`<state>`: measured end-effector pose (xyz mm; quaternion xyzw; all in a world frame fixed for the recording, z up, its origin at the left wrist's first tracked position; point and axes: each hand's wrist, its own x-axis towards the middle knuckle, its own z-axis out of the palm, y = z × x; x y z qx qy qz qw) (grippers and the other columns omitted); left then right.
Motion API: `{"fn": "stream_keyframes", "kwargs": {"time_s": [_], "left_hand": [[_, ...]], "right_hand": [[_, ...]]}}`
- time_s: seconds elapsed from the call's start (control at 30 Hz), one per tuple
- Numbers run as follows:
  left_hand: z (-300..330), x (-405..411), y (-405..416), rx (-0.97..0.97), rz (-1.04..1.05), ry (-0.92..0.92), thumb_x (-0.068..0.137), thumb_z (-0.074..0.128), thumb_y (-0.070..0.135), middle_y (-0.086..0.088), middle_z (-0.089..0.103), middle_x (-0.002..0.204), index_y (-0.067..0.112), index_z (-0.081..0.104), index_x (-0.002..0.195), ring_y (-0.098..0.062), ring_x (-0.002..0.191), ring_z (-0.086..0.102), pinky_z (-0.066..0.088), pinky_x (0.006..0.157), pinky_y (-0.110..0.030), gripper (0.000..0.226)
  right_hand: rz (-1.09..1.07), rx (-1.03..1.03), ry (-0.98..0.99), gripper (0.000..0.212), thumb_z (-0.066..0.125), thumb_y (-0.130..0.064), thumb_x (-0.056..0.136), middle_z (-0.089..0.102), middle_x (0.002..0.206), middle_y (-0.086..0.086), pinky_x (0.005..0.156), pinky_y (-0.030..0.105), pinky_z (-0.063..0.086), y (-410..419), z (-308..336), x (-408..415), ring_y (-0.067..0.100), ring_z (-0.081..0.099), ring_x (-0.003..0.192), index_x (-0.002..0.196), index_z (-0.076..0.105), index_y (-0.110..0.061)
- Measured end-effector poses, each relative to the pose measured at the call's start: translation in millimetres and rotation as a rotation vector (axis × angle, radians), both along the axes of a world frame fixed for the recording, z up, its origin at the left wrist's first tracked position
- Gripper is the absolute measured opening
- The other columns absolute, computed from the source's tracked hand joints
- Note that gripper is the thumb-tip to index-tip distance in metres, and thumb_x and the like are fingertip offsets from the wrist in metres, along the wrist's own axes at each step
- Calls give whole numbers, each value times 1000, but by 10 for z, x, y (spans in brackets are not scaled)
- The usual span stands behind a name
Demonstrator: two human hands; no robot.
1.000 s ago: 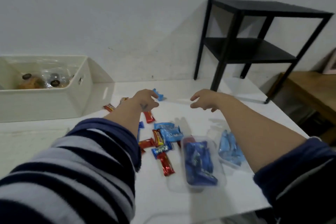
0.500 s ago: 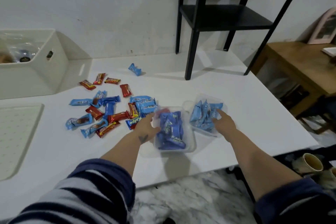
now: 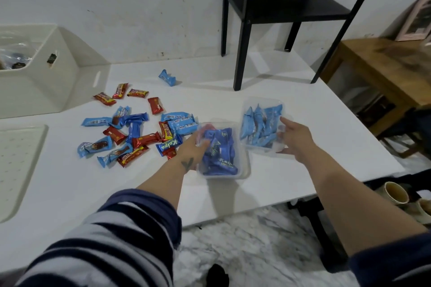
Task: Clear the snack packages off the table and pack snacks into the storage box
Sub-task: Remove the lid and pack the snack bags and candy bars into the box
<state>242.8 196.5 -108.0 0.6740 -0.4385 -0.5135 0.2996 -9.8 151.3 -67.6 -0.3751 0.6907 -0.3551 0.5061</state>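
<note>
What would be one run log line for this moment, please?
left hand: gripping dark-blue snack tray | right hand: gripping light-blue snack tray | loose snacks: on table | storage box: far left

storage box [image 3: 42, 81] cut off at left edge; its contents blurred; left hand [image 3: 192, 155] fingertips hidden.

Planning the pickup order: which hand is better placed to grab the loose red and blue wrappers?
Left. The left hand sits right beside the loose snacks, while the right hand is on the light-blue tray, farther away.
</note>
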Motion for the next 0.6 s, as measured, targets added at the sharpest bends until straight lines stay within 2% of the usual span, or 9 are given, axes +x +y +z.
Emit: {"fn": "stream_keyframes", "kwargs": {"time_s": [0.07, 0.13, 0.17, 0.23, 0.3, 0.4, 0.47, 0.6], "left_hand": [[89, -29, -23, 54, 51, 59, 96, 36, 54, 1, 46, 137, 37, 41, 135, -31, 123, 49, 47, 94, -51, 42], [162, -42, -28, 79, 106, 137, 97, 27, 57, -1, 43, 141, 38, 46, 121, -35, 125, 47, 44, 96, -55, 36], [170, -41, -26, 88, 113, 160, 97, 25, 58, -2, 41, 144, 39, 45, 121, -36, 126, 46, 43, 98, -57, 37], [156, -34, -11, 102, 132, 187, 94, 25, 63, -1, 38, 149, 36, 39, 135, -35, 129, 43, 40, 101, -60, 51], [133, -34, 12, 97, 136, 198, 91, 33, 66, -1, 31, 154, 40, 21, 148, -35, 134, 39, 40, 101, -59, 64], [103, -21, 52, 57, 117, 162, 92, 51, 51, -3, 30, 156, 43, 6, 150, -33, 136, 39, 42, 102, -53, 74], [63, -8, 64, 55, 104, 167, 93, 56, 38, -5, 36, 152, 46, 4, 149, -34, 130, 46, 46, 97, -57, 76], [69, 0, 91, 58, 95, 168, 93, 56, 34, -5, 38, 150, 48, 5, 147, -34, 126, 50, 51, 88, -59, 76]], "right_hand": [[87, -30, 51, 57, 57, 3, 90, 45, 145, 8, 81, 45, 55, 98, 102, 133, 28, 56, 111, 141, 46, -21], [140, -42, 66, 56, 56, 2, 91, 46, 144, 6, 74, 41, 55, 196, 121, 300, 24, 57, 102, 140, 46, -24], [159, -41, 66, 56, 55, 1, 91, 46, 144, 6, 70, 39, 56, 244, 100, 379, 22, 58, 100, 140, 47, -25], [202, -31, 66, 57, 55, 1, 91, 47, 144, 5, 67, 37, 56, 333, 32, 521, 22, 58, 99, 139, 47, -27], [239, -20, 77, 56, 54, 0, 92, 48, 143, 6, 68, 37, 57, 416, -25, 635, 23, 59, 101, 140, 47, -27], [264, -4, 66, 56, 54, 1, 92, 48, 143, 6, 74, 39, 58, 500, -115, 733, 26, 60, 109, 140, 46, -26], [270, -2, 55, 56, 55, -1, 91, 48, 143, 5, 78, 38, 57, 516, -147, 756, 25, 58, 115, 140, 46, -26], [316, -26, 100, 61, 58, -12, 92, 41, 148, 7, 90, 27, 41, 483, -121, 762, 22, 45, 132, 145, 36, -32]]}}
